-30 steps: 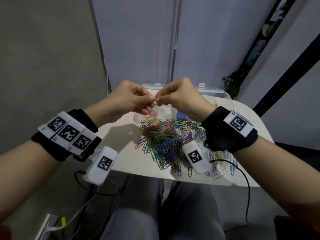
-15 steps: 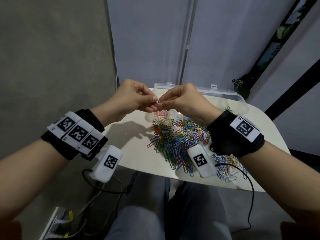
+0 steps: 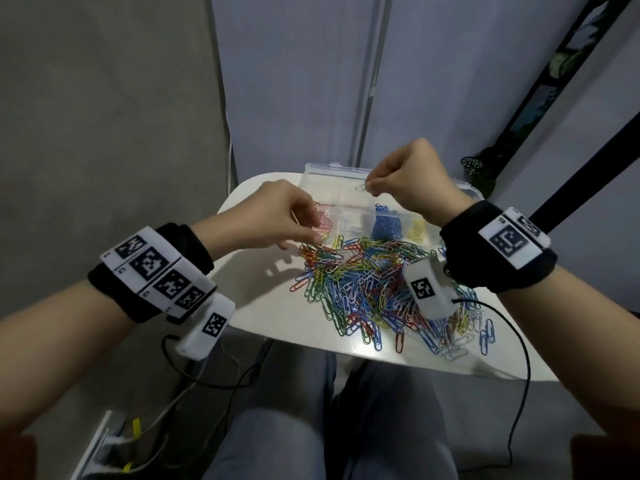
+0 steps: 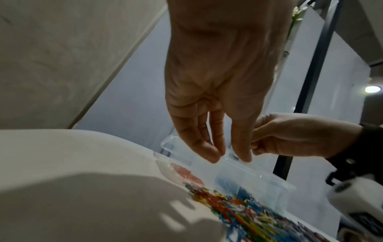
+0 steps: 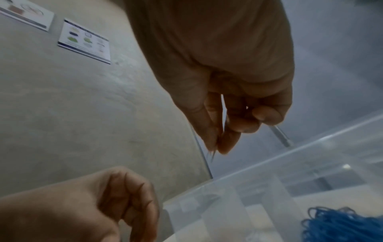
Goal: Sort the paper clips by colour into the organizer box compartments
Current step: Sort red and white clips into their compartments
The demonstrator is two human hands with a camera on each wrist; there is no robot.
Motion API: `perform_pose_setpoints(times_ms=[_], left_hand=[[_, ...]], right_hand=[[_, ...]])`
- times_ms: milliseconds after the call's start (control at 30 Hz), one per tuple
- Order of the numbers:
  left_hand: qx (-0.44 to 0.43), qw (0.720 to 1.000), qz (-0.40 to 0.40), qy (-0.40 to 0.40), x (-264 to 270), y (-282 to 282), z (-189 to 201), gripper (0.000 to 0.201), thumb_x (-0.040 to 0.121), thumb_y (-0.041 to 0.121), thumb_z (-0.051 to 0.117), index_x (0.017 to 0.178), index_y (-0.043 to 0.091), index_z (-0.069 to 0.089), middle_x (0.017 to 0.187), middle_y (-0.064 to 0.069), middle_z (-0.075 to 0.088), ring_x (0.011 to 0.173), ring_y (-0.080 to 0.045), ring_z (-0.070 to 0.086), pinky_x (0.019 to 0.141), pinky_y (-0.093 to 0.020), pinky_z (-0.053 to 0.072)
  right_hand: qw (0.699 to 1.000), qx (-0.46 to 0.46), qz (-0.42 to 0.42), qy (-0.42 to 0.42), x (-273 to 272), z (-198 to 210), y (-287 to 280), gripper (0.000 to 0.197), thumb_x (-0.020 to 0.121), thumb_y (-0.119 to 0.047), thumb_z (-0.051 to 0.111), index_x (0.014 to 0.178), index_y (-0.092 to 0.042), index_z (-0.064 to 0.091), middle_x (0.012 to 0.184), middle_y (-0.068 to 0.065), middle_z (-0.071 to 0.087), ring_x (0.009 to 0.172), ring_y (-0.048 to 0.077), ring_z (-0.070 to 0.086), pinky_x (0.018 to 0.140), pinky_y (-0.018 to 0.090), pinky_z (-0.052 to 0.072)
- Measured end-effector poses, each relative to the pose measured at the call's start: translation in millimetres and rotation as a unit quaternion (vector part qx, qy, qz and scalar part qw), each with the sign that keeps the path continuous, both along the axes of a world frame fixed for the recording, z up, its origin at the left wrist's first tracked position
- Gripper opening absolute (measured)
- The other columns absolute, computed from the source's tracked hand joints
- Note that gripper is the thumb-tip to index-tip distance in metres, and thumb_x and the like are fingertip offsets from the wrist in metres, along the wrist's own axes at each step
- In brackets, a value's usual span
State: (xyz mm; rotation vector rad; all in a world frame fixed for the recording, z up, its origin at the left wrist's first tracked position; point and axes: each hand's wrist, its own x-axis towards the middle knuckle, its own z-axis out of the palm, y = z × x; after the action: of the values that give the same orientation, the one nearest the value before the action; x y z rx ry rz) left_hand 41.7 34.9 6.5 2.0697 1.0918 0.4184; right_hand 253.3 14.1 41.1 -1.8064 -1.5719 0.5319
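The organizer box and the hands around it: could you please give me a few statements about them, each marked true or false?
1. The right hand pinches a pale paper clip above the organizer box. True.
2. The blue clips fill one compartment of the box. True.
3. The lid of the box is closed. False: the box is open, its compartments showing.
4. The left hand grips a blue clip. False: its fingers hang relaxed and empty over the red clips.
5. The unsorted pile lies on the white table, nearer the person than the box. True.
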Motion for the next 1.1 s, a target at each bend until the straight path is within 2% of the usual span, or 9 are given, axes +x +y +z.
perform_pose_setpoints(times_ms=[67,167,267,333,500,600,767,967,1100], left_hand=[[0.044,0.996,-0.046,0.065,3.2,-4.0,-1.5,0.038,0.069,0.024,0.087,0.101,0.012,0.071,0.085,0.002,0.07,0.078,-0.016,0.066,0.065,-0.024,0.054],[0.086,0.981,-0.117,0.127,6.1,-9.9,-4.8,0.055,0.067,0.033,0.086,0.116,0.019,0.064,0.103,0.005,0.064,0.094,-0.012,0.059,0.084,-0.026,0.048],[0.1,0.971,-0.157,0.15,11.9,-14.9,-6.8,0.064,0.067,0.036,0.086,0.124,0.021,0.06,0.11,0.004,0.06,0.101,-0.013,0.056,0.09,-0.03,0.046],[0.115,0.968,-0.166,0.149,18.4,-18.9,-7.7,0.064,0.068,0.036,0.086,0.124,0.02,0.06,0.108,0.004,0.06,0.099,-0.014,0.056,0.089,-0.032,0.046],[0.148,0.967,-0.162,0.133,36.0,-35.0,-14.6,0.06,0.071,0.038,0.083,0.124,0.021,0.06,0.104,0.006,0.058,0.094,-0.013,0.055,0.082,-0.027,0.043],[0.155,0.964,-0.167,0.134,47.1,-44.1,-24.1,0.06,0.072,0.042,0.081,0.124,0.021,0.06,0.11,0.001,0.061,0.092,-0.012,0.051,0.079,-0.027,0.04],[0.158,0.962,-0.155,0.161,53.2,-49.0,-29.4,0.061,0.073,0.042,0.081,0.126,0.022,0.058,0.108,0.002,0.056,0.099,-0.016,0.051,0.081,-0.028,0.038],[0.148,0.964,-0.14,0.171,59.6,-46.7,-30.5,0.061,0.069,0.039,0.084,0.122,0.02,0.061,0.096,0.005,0.05,0.089,-0.013,0.048,0.077,-0.027,0.039],[0.144,0.966,-0.137,0.167,61.2,-44.0,-28.5,0.057,0.07,0.033,0.085,0.121,0.018,0.063,0.093,0.005,0.051,0.084,-0.013,0.05,0.073,-0.025,0.037]], right_hand=[[0.999,-0.035,0.01,-0.021,0.8,-1.2,-2.1,0.016,0.073,-0.016,0.083,0.086,-0.011,0.075,0.071,0.001,0.066,0.051,0.001,0.051,0.049,0.016,0.038],[0.999,-0.034,0.02,-0.027,9.4,3.4,-16.6,0.024,0.074,-0.017,0.082,0.096,-0.013,0.074,0.067,-0.002,0.062,0.044,-0.001,0.047,0.044,0.009,0.035],[0.997,-0.049,0.026,-0.052,32.6,11.5,-44.9,0.022,0.074,-0.015,0.082,0.095,-0.012,0.075,0.069,0.001,0.063,0.051,0.005,0.046,0.052,0.019,0.037],[0.995,-0.079,0.027,-0.062,49.4,12.3,-67.9,0.023,0.073,-0.013,0.082,0.095,-0.012,0.075,0.072,0.004,0.065,0.058,0.011,0.047,0.057,0.025,0.037],[0.991,-0.122,-0.039,-0.038,84.8,-9.1,-121.0,0.024,0.068,-0.012,0.085,0.09,-0.018,0.075,0.079,0.012,0.07,0.066,0.016,0.056,0.068,0.029,0.044],[0.98,-0.182,-0.063,-0.046,95.3,-26.4,-137.0,0.03,0.069,-0.006,0.083,0.098,-0.01,0.073,0.079,0.012,0.07,0.062,0.017,0.056,0.061,0.029,0.046],[0.954,-0.288,-0.075,-0.043,98.5,-35.7,-147.5,0.035,0.067,-0.002,0.084,0.095,-0.003,0.064,0.079,0.026,0.069,0.058,0.031,0.064,0.059,0.043,0.06],[0.959,-0.282,-0.029,-0.014,69.3,-36.0,-132.8,0.029,0.07,0.014,0.075,0.096,0.005,0.063,0.081,0.033,0.067,0.045,0.027,0.062,0.048,0.036,0.058],[0.971,-0.241,-0.001,0.009,49.0,-34.7,-113.2,0.027,0.076,0.015,0.069,0.1,0.005,0.063,0.078,0.028,0.068,0.057,0.031,0.067,0.064,0.045,0.061]])
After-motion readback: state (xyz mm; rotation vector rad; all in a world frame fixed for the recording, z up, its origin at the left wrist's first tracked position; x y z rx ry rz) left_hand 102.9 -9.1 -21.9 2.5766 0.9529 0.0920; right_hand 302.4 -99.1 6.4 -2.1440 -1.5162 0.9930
